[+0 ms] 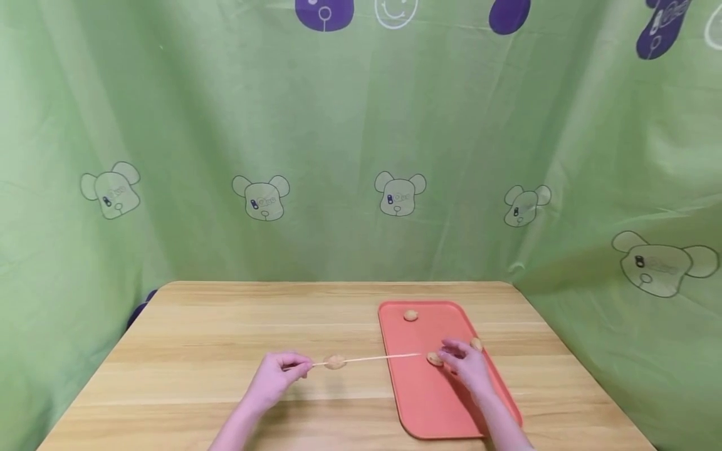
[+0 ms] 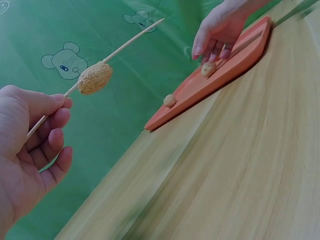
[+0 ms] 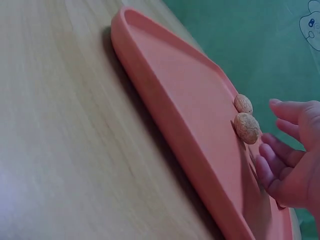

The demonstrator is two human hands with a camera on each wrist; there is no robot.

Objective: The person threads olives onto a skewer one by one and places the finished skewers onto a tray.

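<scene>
Between thumb and forefinger my left hand pinches a thin wooden skewer that points right, over the tray. A wrinkled tan walnut is threaded on it, a short way past the fingertips. Over the pink tray, my right hand has its fingers spread and loosely bent close beside another walnut. In the right wrist view nothing shows between those fingers, and this walnut sits just off the fingertips; whether they touch it is hard to tell.
A walnut lies at the tray's far end, and one more by its right rim, partly behind my right hand. The tray sits on the right half of a wooden table. Green curtains hang around the table.
</scene>
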